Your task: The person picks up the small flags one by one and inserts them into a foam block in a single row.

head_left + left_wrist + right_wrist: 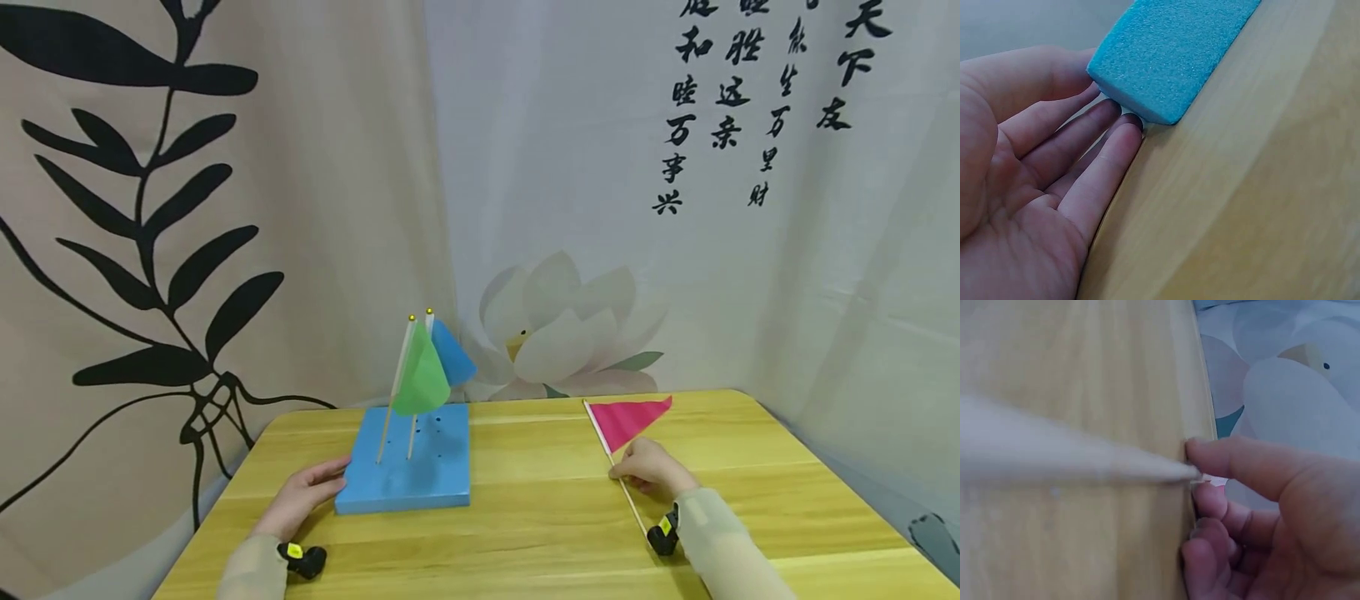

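Note:
A blue foam block [442, 475] with small holes lies on the table, left of centre. Two small flags stand in it on thin sticks: a green flag [422, 375] in front and a blue flag [453, 353] behind, each stick topped by a gold bead. My left hand [303, 496] touches the block's left side with its fingertips; in the left wrist view its fairly straight fingers meet the foam corner [1166, 62]. On the right, my right hand [651, 468] pinches the stick [1116, 461] of a red triangular flag [626, 421] between thumb and forefinger, the flag upward and tilted left.
The wooden table [540, 533] has rounded far corners. Behind it hangs a pale curtain [360, 208] with printed leaves, a lotus and dark characters. A black camera [303, 560] is strapped to the left wrist, another camera [663, 533] to the right.

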